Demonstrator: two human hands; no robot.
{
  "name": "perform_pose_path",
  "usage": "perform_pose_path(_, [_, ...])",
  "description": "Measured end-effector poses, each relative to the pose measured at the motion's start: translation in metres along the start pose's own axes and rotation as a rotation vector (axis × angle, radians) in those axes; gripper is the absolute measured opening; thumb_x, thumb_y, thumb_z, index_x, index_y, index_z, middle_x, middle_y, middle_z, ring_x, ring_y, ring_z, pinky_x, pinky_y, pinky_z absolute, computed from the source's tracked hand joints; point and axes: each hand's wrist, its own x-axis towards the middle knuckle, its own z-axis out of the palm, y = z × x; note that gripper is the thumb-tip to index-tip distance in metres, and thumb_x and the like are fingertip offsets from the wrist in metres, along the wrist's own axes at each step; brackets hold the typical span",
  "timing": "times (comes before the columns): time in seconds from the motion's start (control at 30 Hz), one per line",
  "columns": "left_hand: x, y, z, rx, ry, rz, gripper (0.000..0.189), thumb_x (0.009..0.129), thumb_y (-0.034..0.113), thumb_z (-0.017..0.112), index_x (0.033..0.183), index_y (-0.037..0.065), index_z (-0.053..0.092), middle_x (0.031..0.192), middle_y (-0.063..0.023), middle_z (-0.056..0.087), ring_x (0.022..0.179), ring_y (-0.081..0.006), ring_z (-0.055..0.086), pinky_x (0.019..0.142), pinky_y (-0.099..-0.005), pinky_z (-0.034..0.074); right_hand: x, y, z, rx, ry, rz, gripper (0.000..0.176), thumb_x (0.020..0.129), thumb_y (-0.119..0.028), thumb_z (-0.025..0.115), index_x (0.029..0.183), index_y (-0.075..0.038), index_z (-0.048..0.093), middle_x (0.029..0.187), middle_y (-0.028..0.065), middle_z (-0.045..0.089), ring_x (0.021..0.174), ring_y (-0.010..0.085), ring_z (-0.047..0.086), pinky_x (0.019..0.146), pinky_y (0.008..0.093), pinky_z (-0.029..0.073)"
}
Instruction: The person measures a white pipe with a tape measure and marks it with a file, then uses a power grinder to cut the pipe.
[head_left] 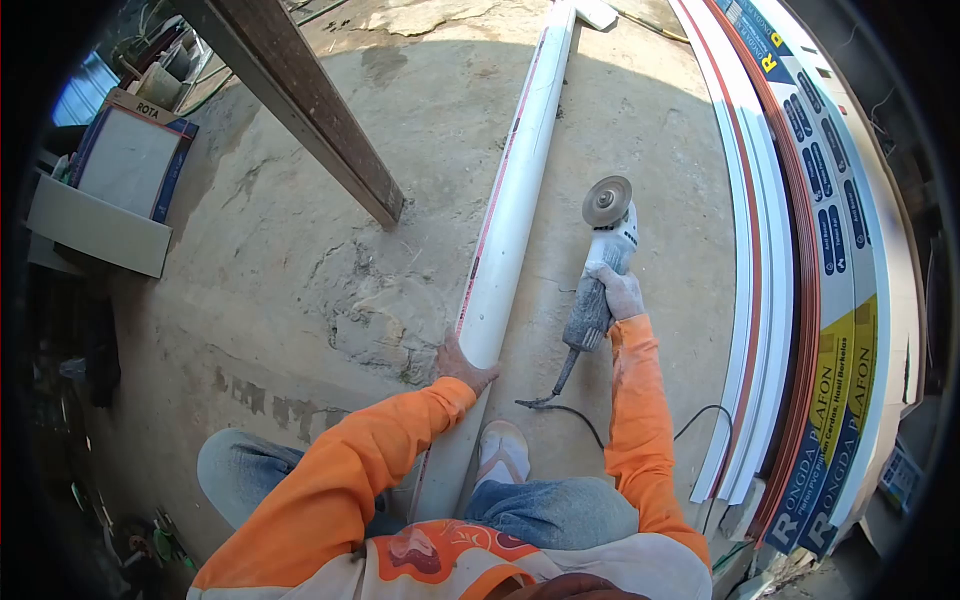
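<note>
A long white pipe (513, 220) with a red printed line runs across the concrete floor, from near my body toward the top. My left hand (462, 364) rests on the pipe with its fingers spread around the surface. To the right of the pipe, my right hand (619, 291) is wrapped round the body of an angle grinder (587, 313). The grinder's round disc (607, 202) points away from me and does not touch the pipe. A dark cord (575, 410) trails from the grinder's lower end.
A brown post (310, 110) stands left of the pipe. Long white strips (745, 300) and labelled panel packs (835, 400) lie along the right. At the left are boxed tiles (130, 160). My sandalled foot (502, 453) is beside the pipe.
</note>
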Motion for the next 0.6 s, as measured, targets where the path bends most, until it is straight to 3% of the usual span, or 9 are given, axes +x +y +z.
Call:
perform_pose_path(0.2, [-0.092,-0.081,0.014,0.044,-0.063,0.031,0.114,0.058,0.043,0.079,0.142,0.002,0.014,0.126,-0.0251,0.040,0.117,-0.0419,0.041,0.101,-0.0471,0.033,0.059,-0.017,0.043,-0.140,-0.065,0.009,0.037,0.068,-0.026,0.074,0.088,0.004,0.064,0.072,0.0083,0.063,0.058,0.0162,0.061,0.055,0.0298,0.049])
perform_pose_path(0.37, [-0.107,-0.056,0.008,0.146,-0.020,-0.098,0.110,0.058,0.043,0.078,0.141,0.001,0.018,0.121,-0.0236,0.042,0.113,-0.0406,0.044,0.095,-0.0515,0.036,0.110,-0.020,0.070,-0.097,-0.080,0.095,0.037,0.066,-0.027,0.075,0.082,0.004,0.065,0.070,0.0090,0.063,0.056,0.0167,0.061,0.054,0.0302,0.049])
perform_pose_path(0.6, [-0.107,-0.058,0.009,0.127,-0.006,-0.102,0.109,0.058,0.043,0.078,0.140,0.001,0.019,0.120,-0.0233,0.043,0.110,-0.0414,0.045,0.095,-0.0523,0.035,0.127,-0.022,0.074,-0.055,-0.099,0.101,0.034,0.069,-0.023,0.074,0.085,0.005,0.062,0.068,0.0089,0.062,0.053,0.0176,0.061,0.050,0.0300,0.050])
